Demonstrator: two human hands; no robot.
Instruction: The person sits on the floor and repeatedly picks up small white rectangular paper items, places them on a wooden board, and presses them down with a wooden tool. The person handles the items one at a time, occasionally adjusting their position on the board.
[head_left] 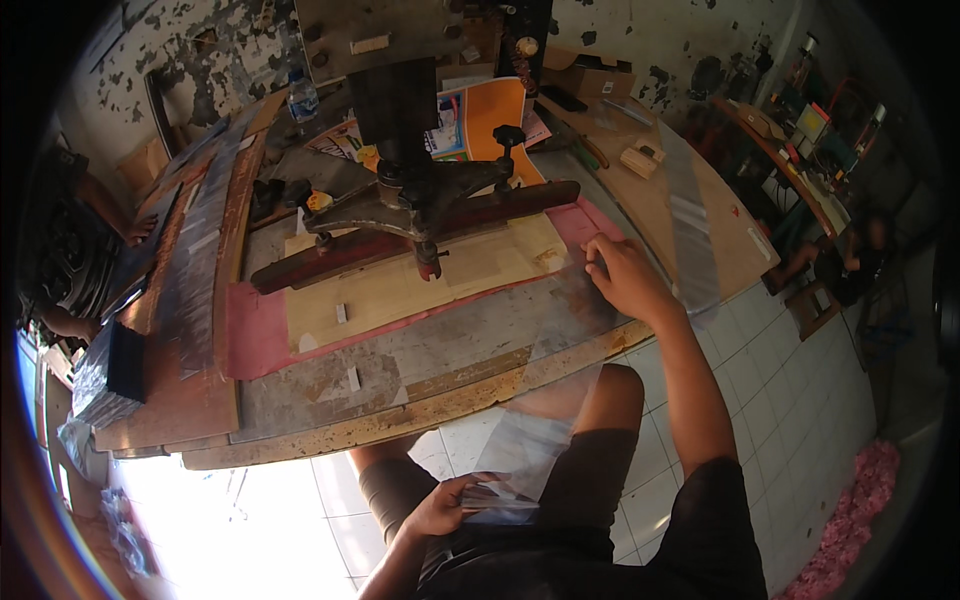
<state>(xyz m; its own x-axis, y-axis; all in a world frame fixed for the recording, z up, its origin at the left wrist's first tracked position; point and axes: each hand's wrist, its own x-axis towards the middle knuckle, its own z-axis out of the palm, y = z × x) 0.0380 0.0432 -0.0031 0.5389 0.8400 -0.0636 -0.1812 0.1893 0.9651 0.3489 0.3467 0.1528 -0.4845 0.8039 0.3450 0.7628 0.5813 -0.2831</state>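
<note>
Scuffed bench [470,345] in front of us — our left fingers [470,482] are gripping some clear plastic film [535,440] over our lap [592,475] — right fingers [597,248] pinching its far end.

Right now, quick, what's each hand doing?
Left hand: closed, holding clear plastic.
Right hand: curled; can't tell if it's pinching the plastic too.

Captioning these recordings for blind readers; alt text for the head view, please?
The left hand holds clear plastic low in front; the right hand is raised above a table. Beyond, a dark machine stands over a yellow sheet edged with pink.
</note>
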